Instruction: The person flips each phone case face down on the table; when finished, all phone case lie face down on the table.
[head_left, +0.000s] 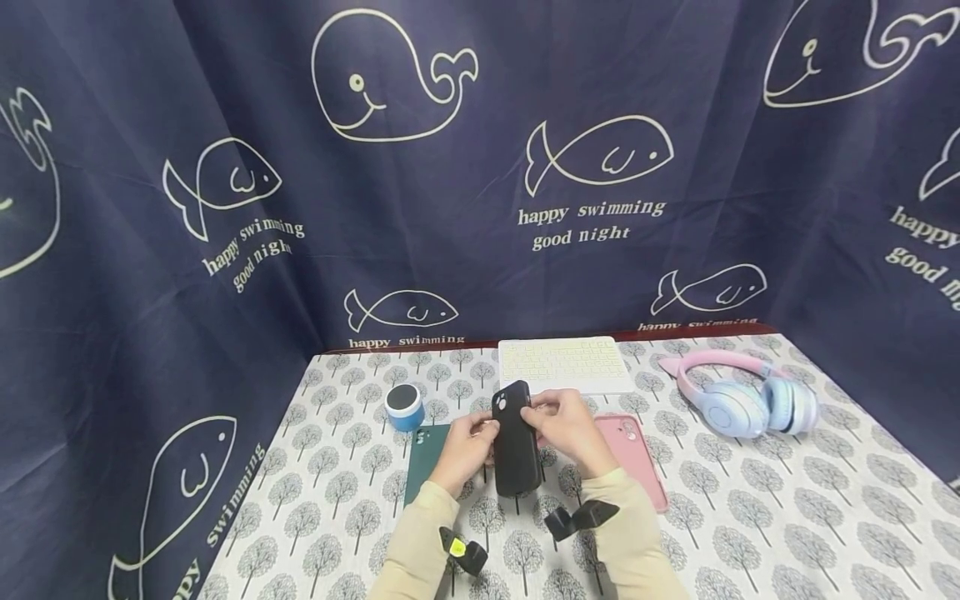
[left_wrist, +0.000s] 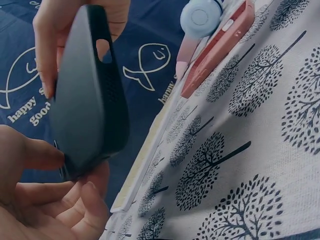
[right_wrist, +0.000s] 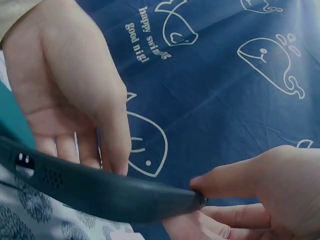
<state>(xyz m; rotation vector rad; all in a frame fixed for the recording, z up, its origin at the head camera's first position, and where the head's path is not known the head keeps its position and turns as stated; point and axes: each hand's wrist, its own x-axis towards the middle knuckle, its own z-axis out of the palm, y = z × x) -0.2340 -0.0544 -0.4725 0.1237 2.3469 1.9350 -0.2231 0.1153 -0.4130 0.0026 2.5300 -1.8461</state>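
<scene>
A black phone case (head_left: pixel 516 450) is held up above the tabletop between both hands, its camera cutout at the upper end and its back facing the head camera. My left hand (head_left: pixel 467 450) pinches its left edge between thumb and fingers. On the opposite edge, my right hand (head_left: pixel 566 425) grips near the upper corner with its thumb on the back. The port cutout in the case's (left_wrist: pixel 90 100) lower end shows in the left wrist view. Partly behind the left hand lies a dark green phone case (head_left: pixel 422 458); a pink phone case (head_left: pixel 637 462) lies beside the right forearm.
A white keyboard (head_left: pixel 566 364) lies at the table's back edge. Left of it stands a small blue-and-white cylinder (head_left: pixel 405 408) with a dark top. Pink-and-blue headphones (head_left: pixel 738 408) rest at the right. The tree-patterned cloth (head_left: pixel 322 517) covers the table, and a dark blue curtain (head_left: pixel 465 217) hangs behind.
</scene>
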